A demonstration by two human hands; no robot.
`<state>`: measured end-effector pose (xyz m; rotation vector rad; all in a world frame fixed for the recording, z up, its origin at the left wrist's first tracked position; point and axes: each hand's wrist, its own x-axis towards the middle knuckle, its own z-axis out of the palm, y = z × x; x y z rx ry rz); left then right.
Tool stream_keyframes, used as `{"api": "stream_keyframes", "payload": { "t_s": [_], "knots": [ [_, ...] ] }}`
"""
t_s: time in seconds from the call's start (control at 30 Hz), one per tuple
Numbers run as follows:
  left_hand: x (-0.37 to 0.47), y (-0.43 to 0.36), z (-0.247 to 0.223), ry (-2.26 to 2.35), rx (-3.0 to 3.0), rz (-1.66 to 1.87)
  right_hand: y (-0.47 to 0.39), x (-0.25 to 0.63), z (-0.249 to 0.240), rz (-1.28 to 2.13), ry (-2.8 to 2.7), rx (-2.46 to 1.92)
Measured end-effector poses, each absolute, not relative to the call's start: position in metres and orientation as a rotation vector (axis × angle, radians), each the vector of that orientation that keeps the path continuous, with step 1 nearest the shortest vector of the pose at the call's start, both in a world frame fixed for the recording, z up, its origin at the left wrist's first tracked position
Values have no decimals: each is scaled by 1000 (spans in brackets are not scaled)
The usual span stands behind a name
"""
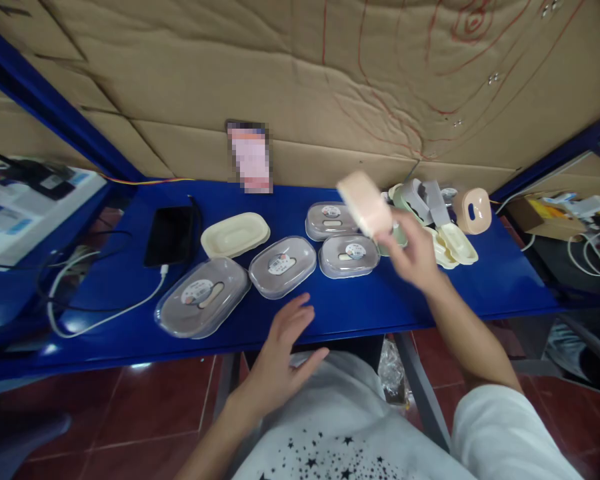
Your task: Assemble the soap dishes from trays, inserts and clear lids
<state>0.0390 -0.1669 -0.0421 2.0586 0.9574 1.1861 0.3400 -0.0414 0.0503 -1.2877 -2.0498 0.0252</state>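
My right hand (410,250) grips a pale peach plastic container (364,203), tilted and raised over the back of the blue table; motion blurs it a little. My left hand (290,343) holds nothing, fingers apart, at the table's front edge. Several grey oval containers with clear lids and round labels lie on the table, among them one at the left (203,298), one in the middle (283,267) and one near my right hand (349,256). A cream oval piece (235,235) sits behind the left ones.
At the right stand a peach container with an oval hole (472,211), grey and green pieces and cream pieces (457,244). A black phone (169,236) with a white cable (110,327) lies at the left. A cardboard wall (205,73) closes the back.
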Motion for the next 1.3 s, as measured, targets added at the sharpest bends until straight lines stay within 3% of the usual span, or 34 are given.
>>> {"api": "stream_keyframes", "payload": {
  "t_s": [0.1, 0.23, 0.6, 0.77, 0.93, 1.17, 1.3],
  "knots": [
    [43, -169, -47, 931, 1909, 1352, -128, 321, 31, -95, -2410, -1082],
    [46, -169, -49, 984, 2062, 1151, -178, 305, 0, -116, -2585, -1011],
    [53, -160, -50, 1128, 2066, 883, -153, 313, -7, 243, -2454, -1055],
    [58, -154, -55, 1131, 2247, 890, -147, 343, 11, 161, -2243, -1050],
    [79, -145, -45, 1044, 2640, 720, -94, 371, 40, -83, -2217, -1398],
    [118, -135, -36, 1010, 2814, 723, 42, 372, 46, -101, -2422, -1484],
    [118, -136, -44, 951, 2821, 752, 78, 387, 47, -153, -2408, -1700]
  ]
}}
